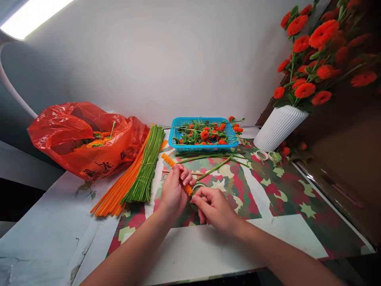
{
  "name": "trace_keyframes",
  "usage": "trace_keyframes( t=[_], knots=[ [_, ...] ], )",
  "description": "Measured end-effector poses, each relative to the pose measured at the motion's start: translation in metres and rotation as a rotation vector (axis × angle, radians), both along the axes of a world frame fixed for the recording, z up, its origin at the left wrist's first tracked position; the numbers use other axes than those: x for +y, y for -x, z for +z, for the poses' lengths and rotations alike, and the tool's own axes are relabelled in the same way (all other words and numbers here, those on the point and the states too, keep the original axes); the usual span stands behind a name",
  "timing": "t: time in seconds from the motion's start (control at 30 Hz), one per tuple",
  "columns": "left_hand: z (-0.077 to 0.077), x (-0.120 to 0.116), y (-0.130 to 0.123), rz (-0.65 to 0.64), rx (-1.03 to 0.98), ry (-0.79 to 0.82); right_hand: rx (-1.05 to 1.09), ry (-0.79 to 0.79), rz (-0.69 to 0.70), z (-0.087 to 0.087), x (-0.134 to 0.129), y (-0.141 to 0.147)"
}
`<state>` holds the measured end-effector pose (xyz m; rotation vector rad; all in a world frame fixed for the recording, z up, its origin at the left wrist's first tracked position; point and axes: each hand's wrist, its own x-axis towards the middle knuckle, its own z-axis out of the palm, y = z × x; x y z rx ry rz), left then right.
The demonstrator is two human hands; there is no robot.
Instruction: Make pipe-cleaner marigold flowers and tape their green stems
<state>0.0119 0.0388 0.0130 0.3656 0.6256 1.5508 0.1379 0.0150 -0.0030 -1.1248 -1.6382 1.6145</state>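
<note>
red bag (86, 139) | blue basket (175, 137) | white vase (278, 127) | green stems bundle (147, 167)

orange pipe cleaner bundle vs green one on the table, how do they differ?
Colour: the orange bundle is orange, the green bundle green. Place: the orange bundle lies nearer the red bag, the green bundle nearer the left hand. Stacking: the green bundle partly overlaps the orange bundle. Reach: the orange bundle's near ends extend past the green bundle's. Shared: both are long, straight, fuzzy stems lying flat at the same slant.
</note>
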Motion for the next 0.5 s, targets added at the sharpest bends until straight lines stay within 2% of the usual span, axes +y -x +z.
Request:
trace_keyframes(
  t=[0.23, 0.5],
  knots=[
    [-0.003, -0.005, -0.006, -0.059, -0.018, 0.023, 0.034, 0.034, -0.07, -0.003, 0.004, 0.004],
    [0.004, 0.005, 0.008, 0.041, -0.068, 0.02, -0.134, -0.1, 0.061, 0.003, 0.006, -0.008]
  ],
)
